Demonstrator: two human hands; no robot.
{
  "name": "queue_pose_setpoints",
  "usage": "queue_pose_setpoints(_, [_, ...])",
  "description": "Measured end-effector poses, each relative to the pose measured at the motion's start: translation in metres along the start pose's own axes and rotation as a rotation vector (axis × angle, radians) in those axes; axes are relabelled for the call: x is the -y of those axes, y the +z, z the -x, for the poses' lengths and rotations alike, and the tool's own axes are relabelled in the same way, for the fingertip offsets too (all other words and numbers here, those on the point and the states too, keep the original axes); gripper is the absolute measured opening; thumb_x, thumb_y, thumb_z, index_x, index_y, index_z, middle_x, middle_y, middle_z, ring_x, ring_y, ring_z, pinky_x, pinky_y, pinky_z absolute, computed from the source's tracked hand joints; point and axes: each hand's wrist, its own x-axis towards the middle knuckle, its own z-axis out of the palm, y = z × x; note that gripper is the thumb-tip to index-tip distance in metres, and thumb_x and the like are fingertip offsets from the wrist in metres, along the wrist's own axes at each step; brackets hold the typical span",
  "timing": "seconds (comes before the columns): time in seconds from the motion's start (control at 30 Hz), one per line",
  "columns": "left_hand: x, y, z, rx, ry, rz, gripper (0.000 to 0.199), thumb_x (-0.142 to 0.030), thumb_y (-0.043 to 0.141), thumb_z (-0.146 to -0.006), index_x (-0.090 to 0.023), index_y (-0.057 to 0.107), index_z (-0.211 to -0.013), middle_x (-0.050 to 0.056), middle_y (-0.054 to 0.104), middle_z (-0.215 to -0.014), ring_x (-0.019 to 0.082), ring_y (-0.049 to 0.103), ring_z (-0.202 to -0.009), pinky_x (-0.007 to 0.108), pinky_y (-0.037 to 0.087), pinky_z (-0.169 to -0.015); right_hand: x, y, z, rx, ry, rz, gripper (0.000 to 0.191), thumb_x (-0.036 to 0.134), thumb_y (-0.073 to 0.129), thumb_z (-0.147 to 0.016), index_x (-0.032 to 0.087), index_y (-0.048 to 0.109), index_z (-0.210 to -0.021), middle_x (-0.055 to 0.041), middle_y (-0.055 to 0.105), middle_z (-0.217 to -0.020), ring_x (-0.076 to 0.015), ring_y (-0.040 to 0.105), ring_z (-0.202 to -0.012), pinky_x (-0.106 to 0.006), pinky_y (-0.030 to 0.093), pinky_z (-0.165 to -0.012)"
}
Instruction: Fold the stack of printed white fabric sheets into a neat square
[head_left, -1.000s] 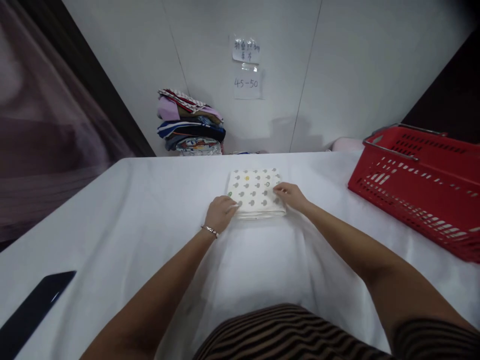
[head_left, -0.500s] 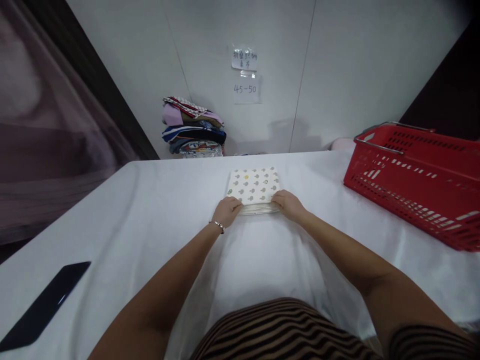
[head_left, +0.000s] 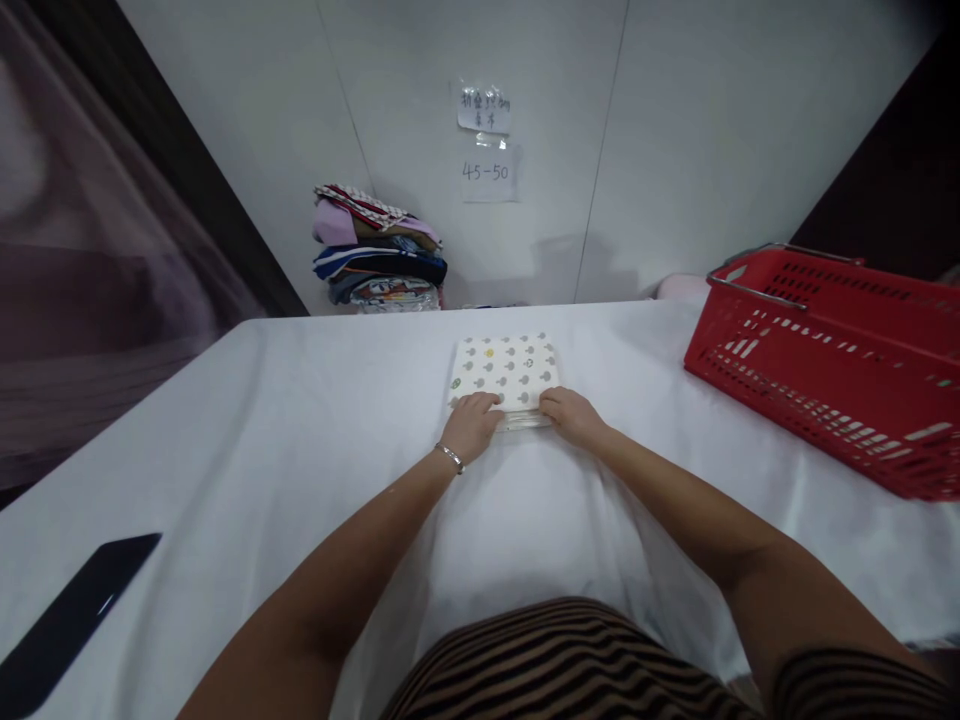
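A folded white cloth (head_left: 504, 368) with a grey tree-like print and a few yellow and green spots lies flat on the white-covered table, its layered edge towards me. At its near left corner, my left hand (head_left: 471, 424) has the thumb at the layered edge and the fingers on top, closed on the cloth. My right hand (head_left: 573, 414) pinches the near right corner in the same way. A silver bracelet (head_left: 451, 458) circles my left wrist.
A red plastic basket (head_left: 817, 380) with metal handles stands at the right. At the back left, a stack of folded fabrics (head_left: 379, 250) rises beyond the table edge. A dark flat phone-like object (head_left: 79, 620) lies front left. Paper notes (head_left: 486, 172) hang on the wall.
My left hand has slid a little to the right along the near edge of the cloth, its fingers now further over the top. My right hand stays at its corner. The view has shifted slightly.
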Motion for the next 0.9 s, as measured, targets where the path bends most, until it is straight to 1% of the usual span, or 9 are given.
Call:
queue_pose_setpoints(0.1, [-0.001,-0.001,-0.007,0.039,-0.042,-0.007,0.017,-0.021,0.048,-0.084,-0.022,0.064,-0.087,0.005,0.059,-0.104,0.021,0.048,-0.1,0.036,0.037,-0.082,-0.001,0.002,0.0,-0.019,-0.012,-0.026,0.024,0.008,0.041,-0.082,0.018,0.062,-0.088,-0.0065,0.06,-0.092,-0.0178,0.048,-0.084,-0.027,0.034,-0.068])
queue_pose_setpoints(0.23, [-0.001,-0.004,-0.013,0.088,-0.005,-0.03,0.018,-0.018,0.046,-0.084,-0.019,0.063,-0.078,0.006,0.06,-0.096,0.02,0.05,-0.094,0.036,0.038,-0.08,-0.001,0.001,0.0,-0.017,-0.031,-0.048,0.024,0.011,0.044,-0.082,0.018,0.062,-0.095,-0.0075,0.06,-0.094,-0.018,0.048,-0.085,-0.028,0.035,-0.07])
queue_pose_setpoints(0.33, [-0.005,-0.006,-0.011,0.036,0.017,-0.024,0.02,-0.017,0.042,-0.086,-0.017,0.061,-0.081,0.007,0.059,-0.097,0.02,0.049,-0.094,0.035,0.038,-0.081,0.002,-0.002,0.001,-0.005,-0.03,-0.05,0.022,0.016,0.045,-0.084,0.017,0.063,-0.096,-0.0081,0.06,-0.093,-0.0182,0.049,-0.084,-0.028,0.035,-0.071])
queue_pose_setpoints(0.47, [-0.009,-0.003,-0.006,-0.03,-0.001,0.048,0.019,-0.016,0.038,-0.087,-0.016,0.057,-0.084,0.007,0.058,-0.1,0.019,0.049,-0.098,0.034,0.038,-0.084,0.005,-0.004,0.0,0.01,-0.009,-0.033,0.022,0.024,0.044,-0.088,0.017,0.063,-0.096,-0.0084,0.059,-0.092,-0.0181,0.05,-0.084,-0.028,0.035,-0.071])
queue_pose_setpoints(0.53, [-0.008,-0.001,-0.004,-0.031,-0.04,0.102,0.017,-0.016,0.038,-0.087,-0.017,0.054,-0.083,0.006,0.058,-0.097,0.018,0.05,-0.095,0.034,0.039,-0.082,0.008,-0.004,-0.002,0.015,0.01,-0.009,0.024,0.026,0.042,-0.089,0.017,0.064,-0.095,-0.0084,0.06,-0.091,-0.0179,0.05,-0.083,-0.028,0.035,-0.07])
queue_pose_setpoints(0.63, [-0.007,0.001,-0.005,-0.036,-0.163,0.17,0.015,-0.018,0.037,-0.088,-0.018,0.051,-0.082,0.004,0.058,-0.088,0.017,0.052,-0.084,0.032,0.041,-0.075,0.011,-0.003,-0.005,0.024,0.024,0.03,0.025,0.026,0.041,-0.091,0.018,0.064,-0.092,-0.0076,0.06,-0.09,-0.0175,0.049,-0.081,-0.028,0.034,-0.069])
queue_pose_setpoints(0.7, [-0.006,0.001,-0.006,-0.041,-0.236,0.175,0.016,-0.02,0.036,-0.089,-0.018,0.05,-0.082,0.003,0.058,-0.084,0.016,0.053,-0.077,0.031,0.04,-0.071,0.011,-0.003,-0.006,0.023,0.013,0.056,0.025,0.024,0.04,-0.091,0.018,0.064,-0.089,-0.0074,0.06,-0.089,-0.0176,0.049,-0.081,-0.028,0.034,-0.068])
queue_pose_setpoints(0.77, [-0.006,0.002,-0.007,-0.019,-0.261,0.139,0.018,-0.022,0.035,-0.09,-0.018,0.05,-0.081,0.003,0.058,-0.08,0.016,0.053,-0.074,0.031,0.04,-0.069,0.011,-0.002,-0.005,0.001,0.007,0.08,0.025,0.021,0.039,-0.091,0.016,0.063,-0.089,-0.0082,0.06,-0.092,-0.0182,0.049,-0.083,-0.029,0.034,-0.07])
queue_pose_setpoints(0.9, [-0.006,0.008,-0.004,0.068,-0.142,0.026,0.019,-0.02,0.037,-0.089,-0.018,0.052,-0.077,0.003,0.059,-0.076,0.017,0.054,-0.076,0.033,0.038,-0.072,0.006,0.002,0.004,-0.023,-0.022,0.096,0.024,0.017,0.037,-0.091,0.014,0.06,-0.09,-0.0096,0.06,-0.094,-0.0187,0.049,-0.085,-0.029,0.034,-0.072])
